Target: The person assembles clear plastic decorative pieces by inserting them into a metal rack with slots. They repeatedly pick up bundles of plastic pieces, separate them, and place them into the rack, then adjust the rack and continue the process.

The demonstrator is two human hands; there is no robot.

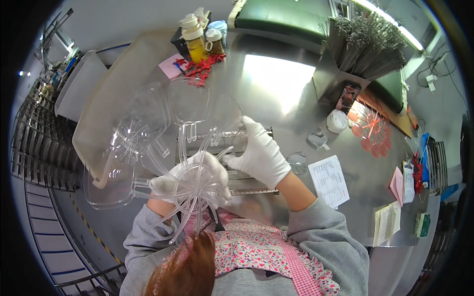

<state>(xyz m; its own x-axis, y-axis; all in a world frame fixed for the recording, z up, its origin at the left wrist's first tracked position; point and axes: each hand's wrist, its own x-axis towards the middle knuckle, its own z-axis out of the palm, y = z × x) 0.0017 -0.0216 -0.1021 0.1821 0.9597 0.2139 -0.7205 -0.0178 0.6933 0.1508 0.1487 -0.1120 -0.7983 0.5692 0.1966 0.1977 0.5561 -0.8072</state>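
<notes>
My left hand [213, 170], in a white glove, is closed around a clear plastic moulded tree [197, 183], whose thin runners fan out from a hub in front of the palm. Large clear rounded pieces [109, 185] hang on the ends of the runners, to the left and on the far side. At the right edge of the tree my right hand [261, 157], also gloved, pinches a clear piece between thumb and fingers. The exact grip is hard to see through the transparent plastic. A metal rack [254, 191] lies under both hands.
On the steel table [276, 49] stand bottles [193, 42] beside red plastic bits [205, 66]. Far right are a bin of thin grey sprues [365, 49] and a pink moulded tree [371, 129]. A written sheet [329, 181] and loose clear pieces [318, 139] lie right of my hands.
</notes>
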